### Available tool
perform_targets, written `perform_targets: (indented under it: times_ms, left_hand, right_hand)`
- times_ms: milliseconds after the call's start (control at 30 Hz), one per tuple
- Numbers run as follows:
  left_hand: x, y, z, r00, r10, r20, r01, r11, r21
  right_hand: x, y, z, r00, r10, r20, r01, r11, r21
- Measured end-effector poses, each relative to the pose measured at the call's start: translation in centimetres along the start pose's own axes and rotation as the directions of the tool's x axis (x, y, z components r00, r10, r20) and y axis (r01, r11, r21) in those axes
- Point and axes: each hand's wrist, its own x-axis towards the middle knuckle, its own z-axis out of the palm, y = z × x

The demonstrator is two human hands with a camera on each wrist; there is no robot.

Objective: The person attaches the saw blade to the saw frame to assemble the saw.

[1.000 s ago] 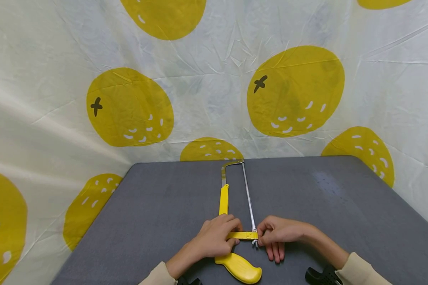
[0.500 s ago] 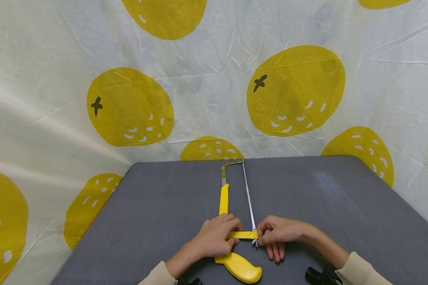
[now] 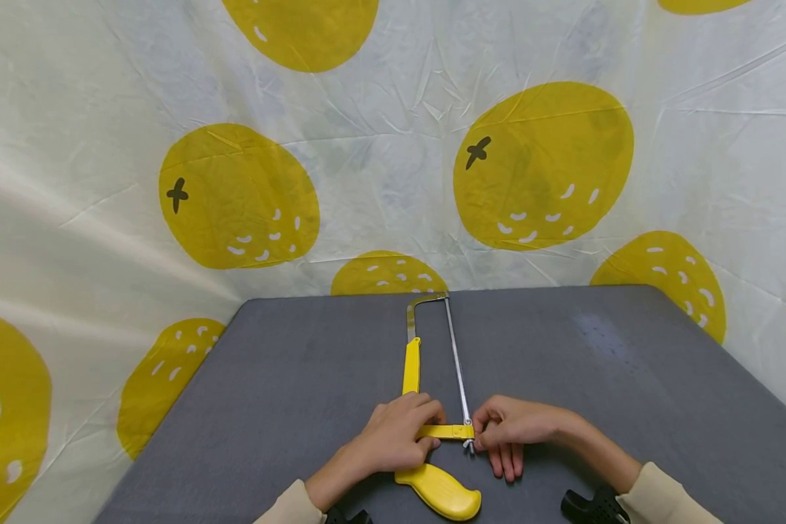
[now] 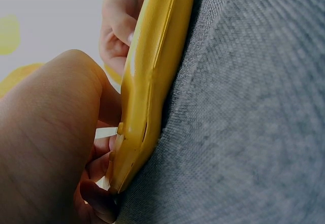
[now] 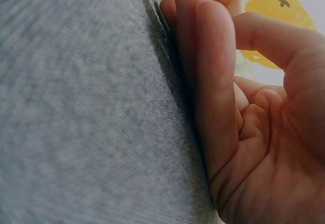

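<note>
A hacksaw lies flat on the grey table, its yellow frame (image 3: pixel 411 367) to the left and its blade (image 3: pixel 457 356) to the right. My left hand (image 3: pixel 396 433) grips the frame just above the yellow handle (image 3: pixel 440 493), with fingers and thumb either side of the yellow crossbar (image 3: pixel 452 432). At the crossbar's right end, thumb and index finger of my right hand (image 3: pixel 514 426) pinch the saw beside a small wing nut (image 3: pixel 469 447). The other right fingers (image 5: pixel 216 82) rest along the table. In the left wrist view, the handle (image 4: pixel 157 51) partly hides the right hand.
The grey table (image 3: pixel 314 356) reaches back to a pale cloth (image 3: pixel 380 189) printed with yellow fruit, which also hangs along both sides. A dark wrist device (image 3: pixel 592 506) sits by the right sleeve (image 3: pixel 661 498). The saw's far end lies near the table's back edge.
</note>
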Motion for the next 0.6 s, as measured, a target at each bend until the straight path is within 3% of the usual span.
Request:
perform_targets:
  times_ms: [600]
  left_hand:
    - [0.03, 0.25, -0.39, 1.0, -0.001, 0.004, 0.001, 1.0, -0.018]
  right_hand:
    - [-0.03, -0.09, -0.06, 1.0, -0.009, 0.004, 0.009, 1.0, -0.002]
